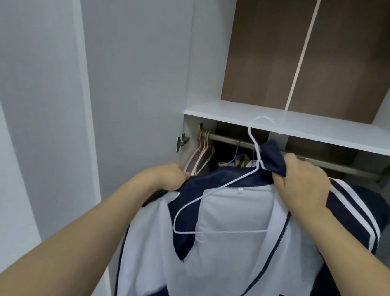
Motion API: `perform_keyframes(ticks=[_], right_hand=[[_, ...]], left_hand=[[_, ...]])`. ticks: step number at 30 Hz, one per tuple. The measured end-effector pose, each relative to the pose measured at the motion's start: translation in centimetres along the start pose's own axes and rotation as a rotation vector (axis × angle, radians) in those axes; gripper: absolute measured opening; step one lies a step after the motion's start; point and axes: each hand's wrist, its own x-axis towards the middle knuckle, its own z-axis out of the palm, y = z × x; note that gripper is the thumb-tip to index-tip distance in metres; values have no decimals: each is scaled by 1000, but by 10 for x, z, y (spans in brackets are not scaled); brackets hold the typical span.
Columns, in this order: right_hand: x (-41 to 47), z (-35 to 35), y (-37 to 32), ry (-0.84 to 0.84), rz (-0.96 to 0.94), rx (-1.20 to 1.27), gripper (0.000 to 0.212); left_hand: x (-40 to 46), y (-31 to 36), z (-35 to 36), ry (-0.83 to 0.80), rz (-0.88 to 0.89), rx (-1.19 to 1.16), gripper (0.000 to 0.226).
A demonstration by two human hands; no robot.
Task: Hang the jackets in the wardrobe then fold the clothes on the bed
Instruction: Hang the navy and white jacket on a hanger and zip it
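Wardrobe [239, 114] interior, door open, seen from just in front and slightly below its white shelf. All positions below taken from the jacket.

Jacket [222, 256]: navy and white, zip front, held up in front of the wardrobe opening, lining side toward the camera. Not on the rail; carried entirely by two hands.

Left hand [170, 176]: at the jacket's upper left edge, fingers curled round the navy shoulder fabric, gripping it. Bare forearm runs down toward the lower left.

Right hand [304, 181]: at the jacket's upper right, fingers closed on a bunch of navy collar fabric. Striped sleeve, navy with white bands, drapes off to the right of this hand.

Hanger [211, 194]: thin white wire, lying against the jacket's lining. Its left arm shows in the open on the fabric, its right side disappears under the collar near the right hand. Hook rises above the collar, overlapping the shelf edge in view; cannot tell if it touches anything.

Behind the jacket: metal rail [227, 140] running under the shelf. On it, beyond the left hand, a cluster of pink hangers [200, 157]; above the collar, a blue hanger [235, 155] with a garment, mostly hidden.

Above and beyond: brown back panels [315, 52] over the shelf.
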Motion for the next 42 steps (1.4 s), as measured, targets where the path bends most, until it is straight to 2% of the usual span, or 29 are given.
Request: perform_keyframes(ticks=[1,3,5,6,7,9,11,14,16,18,20,23,25,27,33,36,39,42], right_hand=[[-1,1,-7,-17,-8,-3,25],[-7,4,-26,-57,-14,15,26],[-15,11,-41,-94,-2,58,23],[-18,15,-44,-106,22,93,20],[-19,18,-44,-119,62,136,17],[-20,21,-37,-124,144,224,14],[-17,19,-27,-102,196,283,13],[-14,17,-10,-59,314,363,19],[-16,18,-1,-82,404,390,24],[-22,21,10,-106,458,407,21],[-27,24,14,-147,427,426,16],[-31,33,34,-192,351,357,4],[-31,42,53,-212,355,247,11],[-31,53,74,-280,416,238,14],[-27,102,135,-533,721,530,26],[-18,128,165,-526,765,589,30],[-9,161,189,-550,772,602,13],[-5,199,204,-511,756,615,14]], left_hand=[[-4,4,7,-14,-37,-86,33],[-5,12,22,-117,-60,-407,29],[-18,22,38,-266,-110,-836,23],[-18,25,48,-271,-81,-946,22],[-18,27,57,-244,-2,-951,23],[-15,21,66,-87,266,-740,21],[-4,9,68,40,547,-343,20],[11,-11,73,1,804,169,8],[23,-22,85,-21,911,435,20],[31,-25,100,67,907,523,23],[33,-22,108,131,831,471,22],[44,0,134,73,762,412,25],[52,21,153,4,705,352,24],[66,43,172,-47,657,301,22],[118,103,238,-61,523,224,17],[144,123,267,-22,456,212,20],[175,137,291,-24,375,141,19],[209,147,315,-3,355,137,22]])
